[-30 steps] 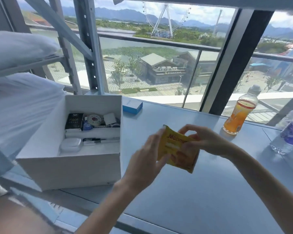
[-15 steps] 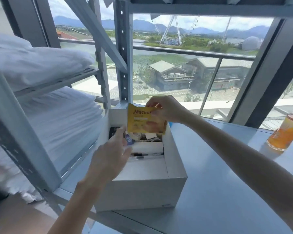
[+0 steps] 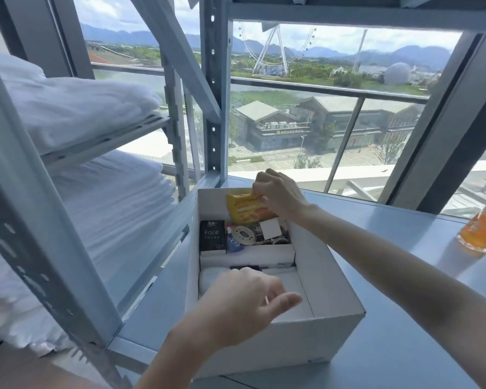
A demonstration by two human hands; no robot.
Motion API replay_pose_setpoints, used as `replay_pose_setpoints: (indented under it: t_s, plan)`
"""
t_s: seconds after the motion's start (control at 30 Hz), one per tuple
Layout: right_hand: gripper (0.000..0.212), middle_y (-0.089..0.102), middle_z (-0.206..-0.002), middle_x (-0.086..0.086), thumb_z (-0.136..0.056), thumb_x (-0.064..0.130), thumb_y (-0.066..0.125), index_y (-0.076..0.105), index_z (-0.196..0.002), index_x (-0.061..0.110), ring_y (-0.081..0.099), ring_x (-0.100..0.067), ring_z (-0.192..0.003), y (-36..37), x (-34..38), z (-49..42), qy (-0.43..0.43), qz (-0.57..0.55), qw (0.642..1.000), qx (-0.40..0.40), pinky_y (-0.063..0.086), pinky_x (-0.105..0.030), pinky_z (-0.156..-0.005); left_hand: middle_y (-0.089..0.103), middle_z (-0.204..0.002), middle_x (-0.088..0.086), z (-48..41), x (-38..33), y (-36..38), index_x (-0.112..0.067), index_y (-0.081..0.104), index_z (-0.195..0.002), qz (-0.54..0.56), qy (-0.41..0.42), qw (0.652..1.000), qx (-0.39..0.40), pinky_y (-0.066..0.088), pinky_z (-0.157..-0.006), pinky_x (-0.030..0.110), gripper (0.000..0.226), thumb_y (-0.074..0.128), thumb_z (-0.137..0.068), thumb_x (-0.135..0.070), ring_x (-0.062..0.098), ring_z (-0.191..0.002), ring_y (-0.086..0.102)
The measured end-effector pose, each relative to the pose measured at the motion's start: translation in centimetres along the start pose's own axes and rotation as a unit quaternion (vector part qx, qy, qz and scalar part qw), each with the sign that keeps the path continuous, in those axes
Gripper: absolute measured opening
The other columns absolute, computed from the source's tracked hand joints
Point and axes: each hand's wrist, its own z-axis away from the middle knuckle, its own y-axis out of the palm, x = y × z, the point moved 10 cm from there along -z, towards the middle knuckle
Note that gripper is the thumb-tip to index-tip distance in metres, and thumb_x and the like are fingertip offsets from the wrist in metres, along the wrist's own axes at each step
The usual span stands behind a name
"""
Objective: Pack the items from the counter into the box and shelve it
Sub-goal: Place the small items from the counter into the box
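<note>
- Box (image 3: 323,265): white, open-topped, standing on the counter (image 3: 390,318) just beside the metal rack (image 3: 213,108). It is not yet shelved.
- Contents in the far part of the box: a black carton (image 3: 212,237) marked "face", a round disc (image 3: 243,235), a small white card (image 3: 270,229) and a blue sachet (image 3: 234,244). A long white carton (image 3: 247,255) lies across the middle. The near right part shows bare white lining.
- Yellow packet (image 3: 244,210): at the far end of the box, tilted, with its lower edge below the rim and over the packed items. Whether it rests on them cannot be told.
- Right hand (image 3: 278,195): fingers curled, pinching the packet's upper edge. It has not let go.
- Left hand (image 3: 242,301): over the near left part of the box, fingers loosely curled, thumb out. Nothing is seen in it. The fingertips are hidden, so contact with the contents cannot be confirmed.
- Rack shelves in view carry folded white bedding (image 3: 82,108). No free shelf space can be confirmed from this view.
- Orange drink bottle (image 3: 483,234): on the counter, well apart from the box, at the picture's right edge. Whether it is to be packed cannot be judged.
- Assessment: packing looks well advanced, with the packet being placed. Outstanding are its release, any remaining counter items, and shelving the box.
</note>
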Motion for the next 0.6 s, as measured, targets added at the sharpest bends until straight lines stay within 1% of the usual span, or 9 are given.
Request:
replay_pose_setpoints:
  t_s: [0.07, 0.17, 0.23, 0.33, 0.4, 0.5, 0.6]
  plan:
    - [0.011, 0.066, -0.096, -0.007, -0.085, 0.013, 0.063, 0.07, -0.089, 0.005, 0.059, -0.023, -0.086, 0.8, -0.8, -0.1, 0.035, -0.052, 0.997, 0.05, 0.051, -0.039, -0.076, 0.067, -0.085, -0.013, 0.1, -0.3, 0.3, -0.028, 0.063, -0.093, -0.003, 0.018, 1.0, 0.009, 0.049, -0.073, 0.028, 0.071, 0.017, -0.075, -0.078, 0.002, -0.077, 0.059]
    - [0.01, 0.07, -0.092, -0.005, -0.082, 0.012, 0.066, 0.072, -0.086, 0.006, 0.065, -0.023, -0.08, 0.3, -2.8, 0.0, 0.093, -0.099, 0.99, 0.04, 0.052, -0.037, -0.076, 0.068, -0.084, -0.013, 0.2, -0.7, 0.7, -0.027, 0.063, -0.089, 0.0, 0.04, 0.999, 0.022, 0.048, -0.074, 0.028, 0.069, 0.024, -0.074, -0.081, 0.001, -0.077, 0.059]
    - [0.01, 0.071, -0.093, -0.002, -0.083, 0.014, 0.065, 0.073, -0.087, 0.008, 0.066, -0.022, -0.08, 0.1, -3.1, 0.1, 0.104, -0.076, 0.991, 0.043, 0.052, -0.035, -0.075, 0.068, -0.083, -0.015, 0.3, -0.9, 0.8, -0.027, 0.063, -0.087, -0.004, 0.048, 0.998, 0.03, 0.048, -0.075, 0.028, 0.065, 0.03, -0.074, -0.081, -0.001, -0.076, 0.059]
    - [0.014, 0.072, -0.095, 0.0, -0.085, 0.016, 0.062, 0.074, -0.091, 0.013, 0.066, -0.021, -0.082, 0.4, -2.4, -0.3, 0.09, -0.017, 0.992, 0.081, 0.054, -0.037, -0.075, 0.068, -0.081, -0.015, 0.2, -1.0, 0.9, -0.028, 0.063, -0.085, -0.005, 0.055, 0.998, 0.039, 0.05, -0.077, 0.03, 0.06, 0.036, -0.073, -0.08, -0.001, -0.076, 0.06]
    - [0.016, 0.073, -0.097, 0.0, -0.087, 0.016, 0.061, 0.074, -0.095, 0.016, 0.066, -0.02, -0.084, 0.1, -2.7, -0.5, 0.099, -0.028, 0.99, 0.093, 0.055, -0.038, -0.077, 0.068, -0.08, -0.015, 0.2, -1.2, 1.0, -0.028, 0.063, -0.084, -0.008, 0.065, 0.997, 0.04, 0.051, -0.076, 0.03, 0.056, 0.04, -0.074, -0.078, -0.001, -0.076, 0.061]
    - [0.019, 0.072, -0.103, -0.004, -0.089, 0.013, 0.059, 0.072, -0.103, 0.013, 0.067, -0.02, -0.089, -1.5, -3.8, 0.8, 0.115, -0.07, 0.989, 0.068, 0.055, -0.038, -0.08, 0.069, -0.08, -0.014, 0.2, -1.9, 1.0, -0.026, 0.064, -0.082, -0.014, 0.09, 0.995, 0.043, 0.05, -0.071, 0.026, 0.047, 0.046, -0.078, -0.069, -0.001, -0.076, 0.061]
    - [0.02, 0.072, -0.1, -0.007, -0.086, 0.012, 0.065, 0.071, -0.104, 0.01, 0.068, -0.019, -0.085, -4.5, -5.5, 4.6, 0.128, -0.112, 0.985, 0.0, 0.056, -0.036, -0.08, 0.067, -0.082, -0.013, 0.2, -2.6, 1.2, -0.026, 0.062, -0.082, -0.034, 0.114, 0.992, 0.044, 0.049, -0.069, 0.025, 0.039, 0.047, -0.082, -0.062, 0.002, -0.078, 0.06]
